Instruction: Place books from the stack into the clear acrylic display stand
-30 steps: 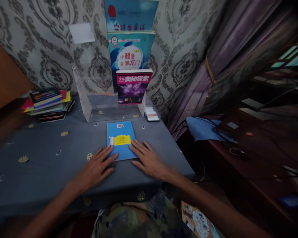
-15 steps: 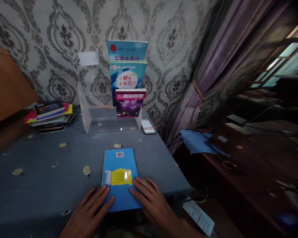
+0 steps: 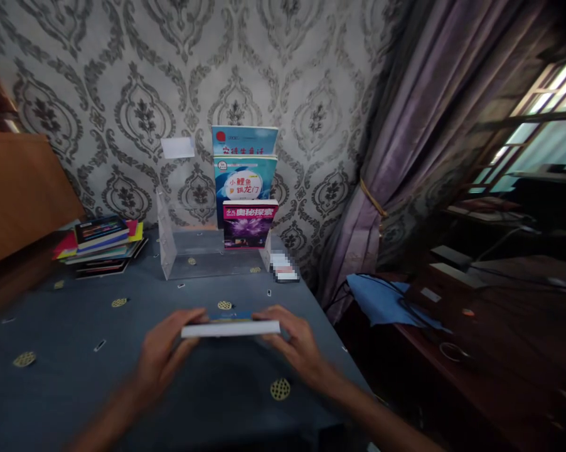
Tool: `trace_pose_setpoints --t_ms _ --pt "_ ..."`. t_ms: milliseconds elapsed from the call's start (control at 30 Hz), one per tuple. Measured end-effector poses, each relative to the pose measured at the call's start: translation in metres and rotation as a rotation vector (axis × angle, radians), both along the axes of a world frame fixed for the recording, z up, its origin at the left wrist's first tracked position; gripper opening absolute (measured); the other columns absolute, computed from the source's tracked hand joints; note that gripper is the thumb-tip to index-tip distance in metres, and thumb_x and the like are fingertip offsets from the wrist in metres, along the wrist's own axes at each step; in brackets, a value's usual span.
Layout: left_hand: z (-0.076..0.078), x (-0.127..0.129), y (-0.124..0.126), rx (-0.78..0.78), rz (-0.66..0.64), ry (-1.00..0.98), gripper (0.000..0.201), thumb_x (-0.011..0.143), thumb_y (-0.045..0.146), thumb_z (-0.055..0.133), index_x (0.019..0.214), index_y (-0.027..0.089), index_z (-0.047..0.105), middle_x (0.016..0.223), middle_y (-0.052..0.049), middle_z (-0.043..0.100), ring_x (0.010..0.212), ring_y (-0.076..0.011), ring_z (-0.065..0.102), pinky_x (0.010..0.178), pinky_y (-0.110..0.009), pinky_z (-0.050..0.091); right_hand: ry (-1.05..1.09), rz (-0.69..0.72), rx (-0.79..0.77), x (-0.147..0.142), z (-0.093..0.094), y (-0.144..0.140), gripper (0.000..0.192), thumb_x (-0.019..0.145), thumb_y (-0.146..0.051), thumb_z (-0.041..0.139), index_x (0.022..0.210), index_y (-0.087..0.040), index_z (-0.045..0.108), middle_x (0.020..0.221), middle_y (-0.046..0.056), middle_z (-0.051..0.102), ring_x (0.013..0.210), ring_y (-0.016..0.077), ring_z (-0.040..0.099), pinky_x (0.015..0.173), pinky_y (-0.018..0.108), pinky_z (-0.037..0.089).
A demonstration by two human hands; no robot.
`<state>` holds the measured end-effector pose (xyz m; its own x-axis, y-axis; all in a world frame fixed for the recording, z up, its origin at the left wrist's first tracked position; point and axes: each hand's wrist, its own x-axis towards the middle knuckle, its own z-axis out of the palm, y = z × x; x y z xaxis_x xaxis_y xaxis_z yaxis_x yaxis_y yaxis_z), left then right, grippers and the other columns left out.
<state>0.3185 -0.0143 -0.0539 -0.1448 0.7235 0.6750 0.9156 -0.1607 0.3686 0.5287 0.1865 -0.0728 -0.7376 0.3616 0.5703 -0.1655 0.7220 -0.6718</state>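
A blue book (image 3: 231, 328) is held up above the table, its white page edge facing me. My left hand (image 3: 167, 345) grips its left side, fingers over the top and thumb beneath. On the opposite side my right hand (image 3: 295, 342) is closed on the book in the same way. Beyond it stands a clear acrylic rack (image 3: 167, 242). In its right part, a magenta-and-purple book (image 3: 249, 227) sits in front, a teal book (image 3: 245, 176) behind that, and a light-blue book (image 3: 244, 139) at the back.
A messy stack of books (image 3: 104, 242) lies at the table's left rear. Right of the rack is a blurred-out flat object (image 3: 284, 267). The patterned tablecloth (image 3: 76, 314) covers the table. A purple curtain (image 3: 400, 138) and a cluttered dark-red surface (image 3: 490, 376) are at the right.
The blue book has risen off the tabletop and tilted so its edge faces me. Both hands went from lying flat on it to gripping its sides. The view has tipped upward.
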Motion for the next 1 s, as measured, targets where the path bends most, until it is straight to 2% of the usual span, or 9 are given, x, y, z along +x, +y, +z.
trace_pose_setpoints --t_ms 100,233,333,433,600,700,800,900,1000 --pt "0.004 -0.01 0.04 -0.014 0.071 -0.323 0.04 0.104 0.043 0.035 0.13 0.024 0.059 0.105 -0.004 0.075 0.091 -0.0197 0.071 0.074 -0.028 0.058 -0.028 -0.073 -0.123 -0.029 -0.011 0.016 0.034 0.098 -0.05 0.051 0.093 -0.023 0.07 0.089 0.005 0.072 0.086 0.0239 0.068 0.078 0.035 0.056" --pt "0.0 -0.026 0.078 -0.044 0.038 -0.522 0.045 0.102 0.051 0.035 0.128 0.02 0.056 0.112 -0.007 0.072 0.1 -0.0227 0.067 0.085 -0.034 0.056 -0.037 -0.091 -0.236 -0.056 -0.024 0.03 0.032 0.095 -0.05 0.051 0.089 -0.022 0.063 0.083 0.003 0.068 0.08 0.0217 0.065 0.073 0.032 0.053" --pt "-0.003 -0.041 0.094 -0.077 0.009 -0.575 0.047 0.099 0.056 0.038 0.122 0.019 0.056 0.114 -0.009 0.071 0.105 -0.0241 0.065 0.089 -0.037 0.055 -0.016 -0.104 -0.29 -0.069 -0.024 0.035 0.036 0.094 -0.054 0.052 0.08 -0.021 0.057 0.074 0.001 0.062 0.07 0.0186 0.059 0.064 0.028 0.049" --pt "-0.008 -0.056 0.106 -0.125 -0.014 -0.731 0.057 0.093 0.066 0.045 0.116 0.016 0.058 0.108 -0.01 0.072 0.093 -0.0234 0.068 0.081 -0.036 0.057 -0.014 -0.079 -0.381 -0.078 -0.023 0.04 0.043 0.091 -0.061 0.054 0.075 -0.02 0.053 0.068 -0.001 0.057 0.063 0.0158 0.054 0.057 0.026 0.043" --pt "-0.036 -0.07 0.117 -0.381 0.071 -0.818 0.074 0.083 0.081 0.04 0.11 0.014 0.057 0.087 -0.009 0.073 0.069 -0.0203 0.069 0.061 -0.031 0.056 -0.141 -0.056 -0.506 -0.083 -0.036 0.047 0.057 0.081 -0.073 0.058 0.063 -0.022 0.04 0.054 -0.004 0.046 0.048 0.0116 0.044 0.045 0.023 0.032" --pt "-0.05 -0.076 0.114 -0.529 0.146 -0.701 0.064 0.087 0.074 0.039 0.105 0.015 0.058 0.067 -0.003 0.068 0.053 -0.0188 0.064 0.048 -0.028 0.049 -0.274 -0.121 -0.415 -0.079 -0.041 0.05 0.058 0.085 -0.072 0.054 0.058 -0.023 0.039 0.051 -0.003 0.049 0.047 0.0131 0.047 0.046 0.024 0.032" --pt "-0.047 -0.083 0.106 -0.598 0.232 -0.542 0.042 0.09 0.056 0.05 0.098 0.017 0.062 0.06 -0.001 0.065 0.055 -0.02 0.064 0.052 -0.027 0.048 -0.453 -0.309 -0.158 -0.072 -0.034 0.051 0.046 0.091 -0.057 0.057 0.064 -0.019 0.057 0.061 0.003 0.064 0.059 0.0173 0.06 0.053 0.025 0.035" --pt "-0.037 -0.085 0.102 -0.616 0.318 -0.353 0.026 0.091 0.04 0.052 0.096 0.019 0.066 0.076 -0.008 0.071 0.082 -0.026 0.069 0.072 -0.032 0.05 -0.585 -0.469 0.033 -0.069 -0.022 0.05 0.026 0.095 -0.042 0.059 0.093 -0.018 0.071 0.079 0.006 0.074 0.074 0.0208 0.069 0.062 0.026 0.04" --pt "-0.032 -0.078 0.104 -0.605 0.336 -0.199 0.026 0.095 0.033 0.047 0.107 0.019 0.065 0.102 -0.013 0.072 0.104 -0.0299 0.065 0.088 -0.039 0.048 -0.538 -0.397 0.171 -0.077 -0.017 0.045 0.022 0.099 -0.03 0.053 0.107 -0.018 0.069 0.098 0.009 0.075 0.091 0.0226 0.07 0.076 0.029 0.047"
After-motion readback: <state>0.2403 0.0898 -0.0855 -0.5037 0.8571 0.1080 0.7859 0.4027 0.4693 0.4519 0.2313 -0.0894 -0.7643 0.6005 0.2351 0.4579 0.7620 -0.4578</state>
